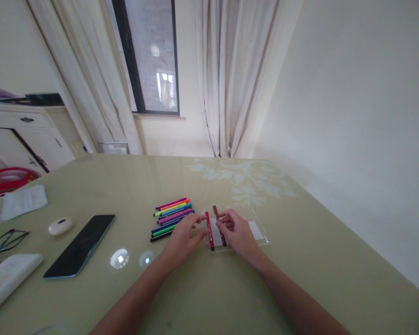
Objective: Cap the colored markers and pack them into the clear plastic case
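Observation:
A clear plastic pouch (256, 231) lies flat on the green table (300, 260). Two pens rest on its left end: a red pen (209, 232) and a dark red pen (219, 225). My right hand (238, 234) lies on the pouch with its fingertips pinched on the dark red pen. My left hand (183, 236) reaches in from the left, fingers curled, fingertips touching the red pen. A row of several coloured felt pens (172, 216) lies just left of my left hand.
A black phone (80, 245) lies face up at the left, with a white oval case (60, 226), glasses (3, 242), a folded paper (23, 201) and a white box (7, 279) farther left. Curtains and a window stand behind the table; a wall runs along the right.

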A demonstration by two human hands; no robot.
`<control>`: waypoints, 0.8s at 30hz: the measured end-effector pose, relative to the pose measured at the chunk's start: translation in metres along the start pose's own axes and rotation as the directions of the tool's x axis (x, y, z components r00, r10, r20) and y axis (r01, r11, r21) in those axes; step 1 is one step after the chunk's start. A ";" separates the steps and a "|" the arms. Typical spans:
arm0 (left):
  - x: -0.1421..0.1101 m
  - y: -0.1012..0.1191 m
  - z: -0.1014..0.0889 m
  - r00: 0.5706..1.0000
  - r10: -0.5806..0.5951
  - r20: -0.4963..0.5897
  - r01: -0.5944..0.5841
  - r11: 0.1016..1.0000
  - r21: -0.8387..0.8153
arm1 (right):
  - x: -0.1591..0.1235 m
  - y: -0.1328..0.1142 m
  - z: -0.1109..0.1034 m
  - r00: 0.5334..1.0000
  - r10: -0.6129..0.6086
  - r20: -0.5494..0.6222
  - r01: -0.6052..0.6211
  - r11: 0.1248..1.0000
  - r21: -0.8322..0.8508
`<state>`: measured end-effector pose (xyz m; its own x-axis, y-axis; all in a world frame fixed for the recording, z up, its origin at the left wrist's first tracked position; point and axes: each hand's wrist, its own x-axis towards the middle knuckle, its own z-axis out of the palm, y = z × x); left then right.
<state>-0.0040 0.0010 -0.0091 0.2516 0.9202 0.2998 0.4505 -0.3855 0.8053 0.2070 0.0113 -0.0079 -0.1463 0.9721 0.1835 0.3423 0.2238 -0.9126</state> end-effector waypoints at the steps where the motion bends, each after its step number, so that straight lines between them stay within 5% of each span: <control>1: -0.002 0.000 0.000 0.998 0.047 0.037 -0.050 0.996 0.072 | 0.001 0.002 0.000 1.000 0.001 0.003 0.000 1.000 -0.023; 8: -0.010 0.004 0.002 0.953 0.160 0.259 -0.231 0.935 0.271 | -0.002 0.003 0.004 0.994 -0.062 0.095 0.079 0.980 -0.185; 24: -0.010 0.008 0.001 0.936 0.176 0.306 -0.285 0.888 0.361 | -0.002 -0.003 -0.001 0.967 -0.208 0.145 0.249 0.885 -0.392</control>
<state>-0.0021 -0.0116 -0.0059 0.5770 0.7724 0.2654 0.6378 -0.6291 0.4444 0.2070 0.0083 -0.0058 -0.3472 0.8835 0.3146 0.6308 0.4682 -0.6188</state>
